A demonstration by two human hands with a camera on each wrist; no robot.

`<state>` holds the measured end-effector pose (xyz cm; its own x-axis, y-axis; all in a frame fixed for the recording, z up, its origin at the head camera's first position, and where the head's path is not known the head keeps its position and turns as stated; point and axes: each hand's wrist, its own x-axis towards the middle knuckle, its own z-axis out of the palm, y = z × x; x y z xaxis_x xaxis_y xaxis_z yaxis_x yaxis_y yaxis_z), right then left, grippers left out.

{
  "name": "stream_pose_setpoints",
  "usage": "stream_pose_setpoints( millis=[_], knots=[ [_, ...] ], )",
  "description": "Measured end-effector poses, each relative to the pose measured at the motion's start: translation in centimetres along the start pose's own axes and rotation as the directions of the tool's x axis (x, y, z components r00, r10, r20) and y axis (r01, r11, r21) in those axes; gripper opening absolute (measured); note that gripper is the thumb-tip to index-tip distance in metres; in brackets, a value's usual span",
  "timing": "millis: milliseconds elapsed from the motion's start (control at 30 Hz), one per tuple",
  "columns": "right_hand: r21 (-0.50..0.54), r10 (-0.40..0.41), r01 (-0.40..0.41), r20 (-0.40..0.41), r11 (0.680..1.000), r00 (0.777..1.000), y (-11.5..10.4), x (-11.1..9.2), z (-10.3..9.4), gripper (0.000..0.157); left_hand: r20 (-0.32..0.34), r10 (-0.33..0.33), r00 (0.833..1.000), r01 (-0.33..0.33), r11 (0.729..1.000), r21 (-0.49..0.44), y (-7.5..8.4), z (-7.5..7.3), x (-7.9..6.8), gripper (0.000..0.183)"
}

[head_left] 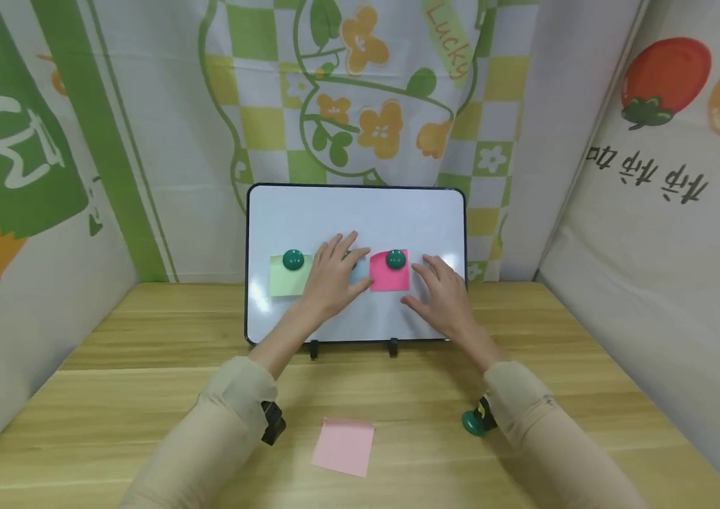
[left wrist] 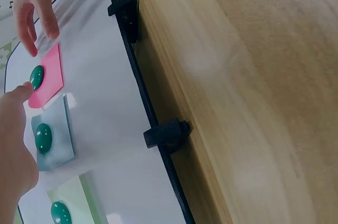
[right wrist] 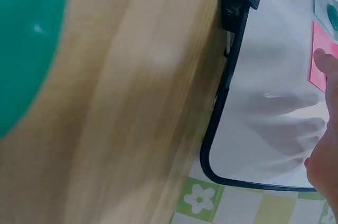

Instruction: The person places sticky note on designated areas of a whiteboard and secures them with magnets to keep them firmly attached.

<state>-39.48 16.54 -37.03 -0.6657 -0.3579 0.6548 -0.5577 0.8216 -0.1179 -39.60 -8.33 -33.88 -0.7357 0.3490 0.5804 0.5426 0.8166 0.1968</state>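
A whiteboard (head_left: 353, 219) stands on the table with a row of sticky notes, each under a green magnet: a pale green note (head_left: 286, 283), a blue note (left wrist: 60, 134) and a bright pink note (head_left: 388, 279). My left hand (head_left: 328, 279) spreads its fingers in front of the blue note, partly hiding it in the head view. Its thumb reaches toward the magnet (left wrist: 37, 77) on the pink note; whether they touch, I cannot tell. Just right of that note, my right hand (head_left: 444, 293) has its fingers apart and holds nothing.
Near the front of the table (head_left: 175, 332) lies a light pink sticky note (head_left: 343, 449). Another green magnet (head_left: 472, 424) rests by the right forearm. Black feet (head_left: 393, 346) support the board's lower edge. Printed curtains (head_left: 258, 92) hang behind and along both sides.
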Motion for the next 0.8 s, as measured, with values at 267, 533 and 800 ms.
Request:
stream_pose_setpoints(
  millis=[267,533,800],
  knots=[
    [0.035,-0.009,0.010,-0.042,0.999,0.999,0.4,-1.2,-0.3,0.066,-0.002,0.006,1.000,-0.006,0.999,-0.049,-0.2,-0.2,-1.2,0.057],
    [0.059,0.029,-0.030,0.018,0.998,0.999,0.3,-2.3,-0.5,0.065,0.007,-0.017,1.000,0.018,0.988,-0.155,-0.3,-0.4,-2.5,0.057],
    [0.084,0.018,-0.020,0.023,0.996,1.000,0.5,-3.8,-0.9,0.066,0.035,0.006,0.999,0.000,0.987,-0.163,-0.2,-1.0,-4.1,0.055]
  ],
)
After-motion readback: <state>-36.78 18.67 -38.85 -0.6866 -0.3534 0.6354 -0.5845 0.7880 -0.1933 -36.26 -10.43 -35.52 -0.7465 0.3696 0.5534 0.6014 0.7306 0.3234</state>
